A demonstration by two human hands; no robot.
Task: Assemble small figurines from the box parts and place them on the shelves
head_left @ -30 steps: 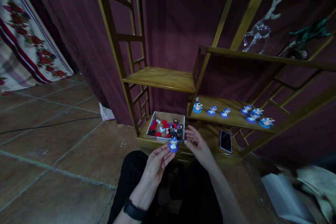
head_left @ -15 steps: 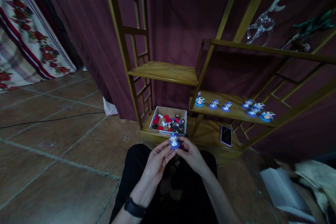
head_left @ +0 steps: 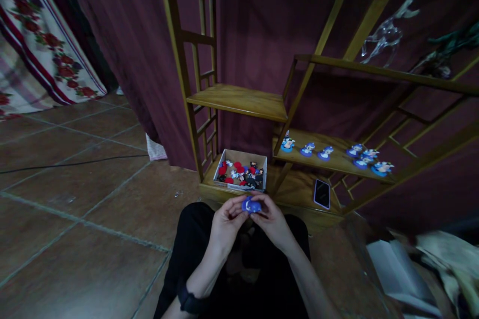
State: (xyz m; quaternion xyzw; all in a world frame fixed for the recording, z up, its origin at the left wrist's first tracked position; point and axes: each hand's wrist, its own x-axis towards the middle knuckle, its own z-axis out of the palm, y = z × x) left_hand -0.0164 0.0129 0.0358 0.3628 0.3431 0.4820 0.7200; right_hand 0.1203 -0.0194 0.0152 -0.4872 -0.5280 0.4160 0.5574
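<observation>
A small purple figurine (head_left: 251, 205) is held above my lap between the fingertips of both hands. It is tipped so that its purple side faces up. My left hand (head_left: 229, 217) pinches it from the left, and my right hand (head_left: 272, 217) grips its right side. Just beyond the hands, a shallow cardboard box (head_left: 220, 184) holds several small figures and red and black round pieces. To the right, several purple and blue figurines (head_left: 326, 152) stand on a wooden shelf (head_left: 318, 162).
A phone (head_left: 322, 194) lies on the lowest shelf board. Above are an upper-left shelf (head_left: 239, 101) and a clear deer ornament (head_left: 385, 35) on a higher ledge. White packaging (head_left: 400, 271) sits on the floor at right. A dark cable (head_left: 75, 165) crosses the tiles at left.
The figurine has turned in my hands, from upright with its front showing to tipped over with its purple side up. My view has shifted slightly.
</observation>
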